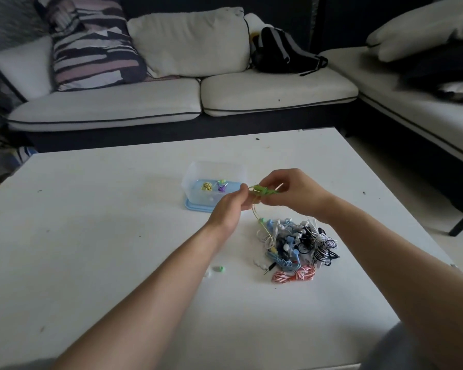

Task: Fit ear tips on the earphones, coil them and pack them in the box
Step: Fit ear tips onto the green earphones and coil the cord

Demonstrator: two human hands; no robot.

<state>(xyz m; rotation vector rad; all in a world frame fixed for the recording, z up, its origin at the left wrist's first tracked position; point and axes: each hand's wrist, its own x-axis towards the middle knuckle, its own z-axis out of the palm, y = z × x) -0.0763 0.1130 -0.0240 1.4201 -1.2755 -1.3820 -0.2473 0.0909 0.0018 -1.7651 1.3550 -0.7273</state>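
Green earphones (263, 190), pinched between both hands (226, 209) (292, 193)

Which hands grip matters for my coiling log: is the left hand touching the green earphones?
Touching. The head view shows the left hand pinching one end of the green earphones; no gap shows between them.

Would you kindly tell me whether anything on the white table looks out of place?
Yes: a small green ear tip and a white bit beside it lie loose on the white table, apart from the tangled earphone pile, close by the left forearm, which might sweep them off.
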